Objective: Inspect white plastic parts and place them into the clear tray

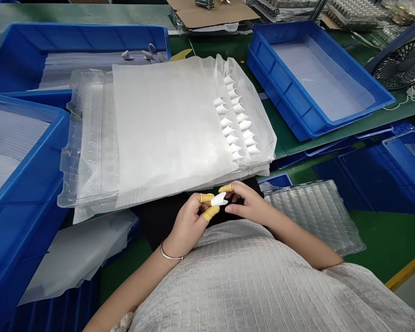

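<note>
My left hand [191, 216] pinches a small white curved plastic part [219, 199] between yellow finger cots, close to my body. My right hand [246, 203] meets it from the right, fingers curled, one yellow-capped fingertip touching the same part. Just beyond the hands lies a clear plastic tray [86, 152] covered by a white foam sheet [169, 129]. Two rows of the same white parts [235, 117] show along the tray's uncovered right side.
Blue bins stand at the left [24, 207], back left [24, 50] and back right [297, 97]. A clear blister tray [318, 216] lies to my right on the green table. A black fan [406, 62] is at far right. Loose foam sheets [79, 253] hang at lower left.
</note>
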